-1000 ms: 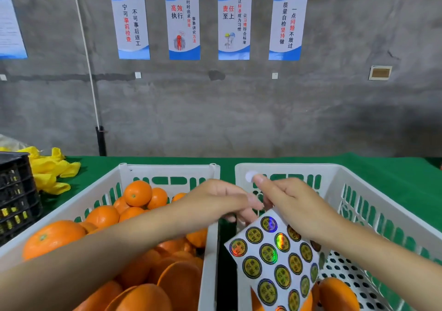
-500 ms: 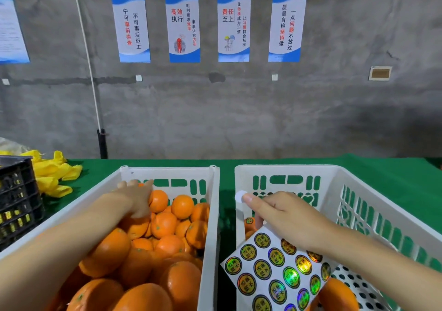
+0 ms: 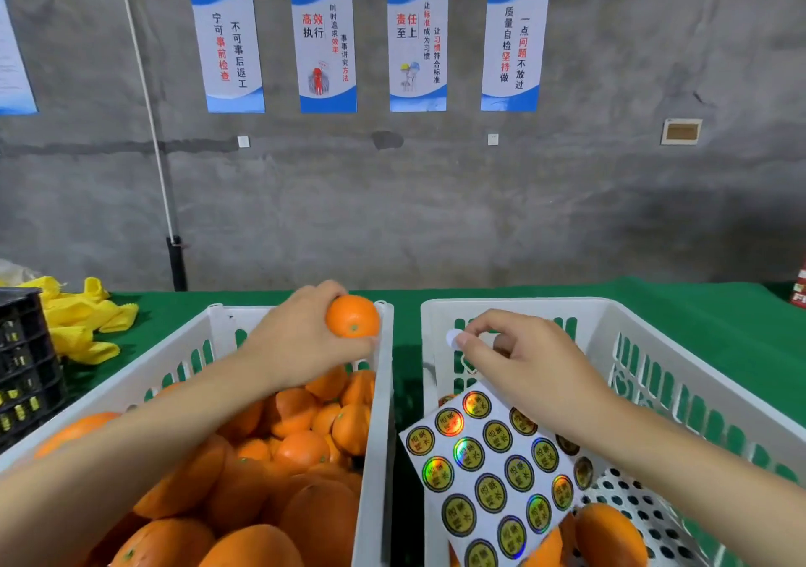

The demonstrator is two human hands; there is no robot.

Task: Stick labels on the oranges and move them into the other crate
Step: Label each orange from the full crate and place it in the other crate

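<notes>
Holding one orange (image 3: 352, 322) clear of the pile: the left grip (image 3: 301, 339) is clamping it, fingers curled round its far and near sides. The fruit is hanging above the far right corner of the left crate (image 3: 378, 435), level with the rim. Stem end is facing the camera.

The left crate is sitting toward the bench's (image 3: 719, 326) near left part and is carrying a deep heap of loose oranges (image 3: 301, 449).

The right grip (image 3: 523, 366) is hovering over the far left part of the right crate (image 3: 523, 302). Its fingers are curled, and a single small pale label (image 3: 453, 339) is clinging to the forefinger tip, pointing toward the held orange. The two are near but apart. A label sheet (image 3: 493, 475) of round shiny stickers is hanging from under the same grip; which fingers are clamping it is hidden.

The right crate is standing just beside the left one, toward the bench's near right part, with a few oranges in its near end (image 3: 610, 531).

Yellow netting (image 3: 78, 322) is lying near the bench's far left corner. A black crate (image 3: 22, 370) is standing at the left edge. Posters (image 3: 418, 43) are hanging on the grey wall behind.
</notes>
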